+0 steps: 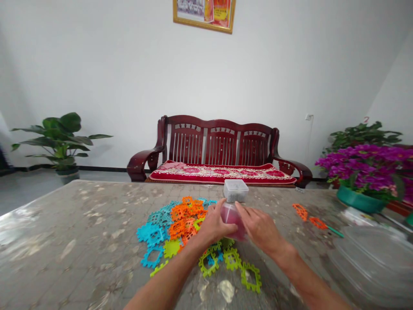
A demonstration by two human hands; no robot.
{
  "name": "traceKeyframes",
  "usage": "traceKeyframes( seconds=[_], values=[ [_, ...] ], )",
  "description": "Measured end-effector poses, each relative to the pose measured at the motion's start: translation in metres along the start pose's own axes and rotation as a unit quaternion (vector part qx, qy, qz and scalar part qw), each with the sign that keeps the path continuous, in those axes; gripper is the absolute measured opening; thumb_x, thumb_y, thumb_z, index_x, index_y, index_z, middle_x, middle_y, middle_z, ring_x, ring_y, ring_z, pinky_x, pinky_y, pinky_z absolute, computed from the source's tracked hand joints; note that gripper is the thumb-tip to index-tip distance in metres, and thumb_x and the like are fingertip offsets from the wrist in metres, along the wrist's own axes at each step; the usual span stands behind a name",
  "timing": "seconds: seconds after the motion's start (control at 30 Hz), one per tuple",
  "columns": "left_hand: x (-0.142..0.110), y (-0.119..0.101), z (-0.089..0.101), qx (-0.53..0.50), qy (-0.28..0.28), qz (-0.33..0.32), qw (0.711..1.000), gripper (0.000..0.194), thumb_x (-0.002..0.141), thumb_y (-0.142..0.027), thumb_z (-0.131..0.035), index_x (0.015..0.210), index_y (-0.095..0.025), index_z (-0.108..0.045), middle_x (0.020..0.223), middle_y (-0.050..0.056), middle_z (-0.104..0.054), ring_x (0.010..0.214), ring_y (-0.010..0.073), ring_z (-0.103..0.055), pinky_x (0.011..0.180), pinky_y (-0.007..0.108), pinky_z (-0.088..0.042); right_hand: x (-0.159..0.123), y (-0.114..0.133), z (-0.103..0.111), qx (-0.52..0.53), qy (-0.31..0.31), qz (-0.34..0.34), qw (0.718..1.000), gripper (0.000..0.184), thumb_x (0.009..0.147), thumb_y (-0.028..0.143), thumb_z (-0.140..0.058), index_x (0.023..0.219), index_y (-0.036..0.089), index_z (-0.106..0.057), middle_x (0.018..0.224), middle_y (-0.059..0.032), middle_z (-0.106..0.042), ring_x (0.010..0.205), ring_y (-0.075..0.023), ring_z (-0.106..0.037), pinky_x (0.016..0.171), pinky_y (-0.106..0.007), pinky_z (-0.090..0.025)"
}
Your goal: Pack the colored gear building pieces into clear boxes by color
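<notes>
Both my hands grip a pink translucent plastic container (232, 219) above the tabletop. My left hand (217, 223) wraps its left side, and my right hand (258, 228) presses over its right side. A small clear box with a white lid (236, 190) stands upright just behind it, and dark contents show through its wall. Interlocking plastic lattice pieces lie in a loose pile under and beside my hands: blue (154, 234), orange (179, 218) and lime green (232, 259). Two orange pieces (318, 222) lie to the right, near a green stick (335, 231).
A large clear plastic lid or tub (371, 262) sits at the table's right front. Beyond the marble-patterned table (64, 224) stand a dark red wooden bench (219, 148), a leafy potted plant (61, 144) and potted purple flowers (369, 172).
</notes>
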State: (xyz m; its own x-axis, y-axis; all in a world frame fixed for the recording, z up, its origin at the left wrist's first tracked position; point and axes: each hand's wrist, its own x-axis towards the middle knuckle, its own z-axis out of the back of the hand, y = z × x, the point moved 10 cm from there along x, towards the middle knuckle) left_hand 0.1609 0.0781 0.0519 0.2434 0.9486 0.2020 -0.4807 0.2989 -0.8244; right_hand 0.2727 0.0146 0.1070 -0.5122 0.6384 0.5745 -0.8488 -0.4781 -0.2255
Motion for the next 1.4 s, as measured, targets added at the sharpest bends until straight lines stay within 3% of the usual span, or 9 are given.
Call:
traceKeyframes(
  seconds=[0.23, 0.5, 0.73, 0.9, 1.13, 1.27, 1.4],
  values=[
    [0.001, -0.008, -0.003, 0.035, -0.014, 0.023, 0.999, 0.098, 0.06, -0.034, -0.078, 0.15, -0.025, -0.04, 0.127, 0.011, -0.055, 0.117, 0.0339, -0.056, 0.102, 0.042, -0.045, 0.003, -0.007, -0.011, -0.047, 0.039, -0.023, 0.998, 0.064, 0.074, 0.006, -0.05, 0.138, 0.011, -0.052, 0.108, -0.0157, -0.074, 0.088, -0.0259, -0.071, 0.078, -0.034, -0.056],
    [0.003, 0.0, -0.003, 0.026, -0.022, 0.006, 0.999, 0.1, 0.06, -0.035, -0.08, 0.151, -0.025, -0.039, 0.126, 0.01, -0.055, 0.117, 0.0324, -0.058, 0.103, 0.04, -0.046, 0.001, -0.001, -0.009, -0.035, 0.001, -0.027, 0.999, 0.07, 0.074, 0.009, -0.049, 0.144, 0.015, -0.046, 0.116, -0.0152, -0.072, 0.093, -0.0269, -0.069, 0.082, -0.036, -0.056],
    [0.001, -0.003, -0.002, 0.024, -0.02, 0.009, 0.999, 0.099, 0.062, -0.033, -0.078, 0.151, -0.023, -0.038, 0.123, 0.01, -0.055, 0.116, 0.0328, -0.057, 0.105, 0.042, -0.045, -0.003, 0.002, -0.008, -0.038, -0.008, -0.006, 0.999, 0.06, 0.082, 0.007, -0.049, 0.142, 0.011, -0.048, 0.119, -0.0178, -0.07, 0.098, -0.0286, -0.067, 0.084, -0.039, -0.057],
    [-0.009, -0.012, -0.006, 0.042, -0.007, -0.017, 0.999, 0.103, 0.06, -0.032, -0.081, 0.153, -0.026, -0.036, 0.127, 0.011, -0.051, 0.12, 0.0338, -0.054, 0.105, 0.044, -0.045, -0.003, -0.011, -0.009, -0.024, -0.002, -0.015, 1.0, 0.041, 0.089, 0.008, -0.047, 0.127, 0.015, -0.063, 0.096, -0.0135, -0.073, 0.082, -0.0259, -0.067, 0.075, -0.037, -0.057],
    [-0.013, 0.011, 0.0, -0.048, -0.045, 0.006, 0.998, 0.114, 0.059, -0.03, -0.083, 0.155, -0.016, -0.023, 0.143, 0.017, -0.044, 0.134, 0.0354, -0.044, 0.115, 0.046, -0.035, -0.013, -0.016, -0.002, 0.147, -0.037, -0.071, 0.986, 0.052, 0.088, 0.009, -0.044, 0.136, 0.023, -0.058, 0.125, -0.0074, -0.069, 0.113, -0.0228, -0.064, 0.1, -0.042, -0.052],
    [-0.012, 0.02, 0.001, -0.076, -0.026, -0.018, 0.997, 0.121, 0.056, -0.027, -0.084, 0.156, -0.013, -0.017, 0.148, 0.018, -0.04, 0.14, 0.0358, -0.038, 0.12, 0.047, -0.029, -0.019, -0.024, -0.009, 0.238, -0.048, -0.12, 0.963, 0.033, 0.094, 0.024, -0.052, 0.122, 0.026, -0.069, 0.118, -0.006, -0.074, 0.109, -0.0243, -0.067, 0.098, -0.045, -0.053],
    [-0.017, 0.023, 0.0, -0.084, -0.004, -0.065, 0.994, 0.125, 0.056, -0.023, -0.085, 0.157, -0.011, -0.012, 0.15, 0.019, -0.037, 0.143, 0.035, -0.035, 0.122, 0.048, -0.026, -0.02, -0.04, -0.014, 0.345, -0.064, -0.177, 0.92, 0.028, 0.097, 0.034, -0.052, 0.112, 0.028, -0.074, 0.111, -0.0046, -0.076, 0.105, -0.0231, -0.069, 0.095, -0.041, -0.054]
  ],
)
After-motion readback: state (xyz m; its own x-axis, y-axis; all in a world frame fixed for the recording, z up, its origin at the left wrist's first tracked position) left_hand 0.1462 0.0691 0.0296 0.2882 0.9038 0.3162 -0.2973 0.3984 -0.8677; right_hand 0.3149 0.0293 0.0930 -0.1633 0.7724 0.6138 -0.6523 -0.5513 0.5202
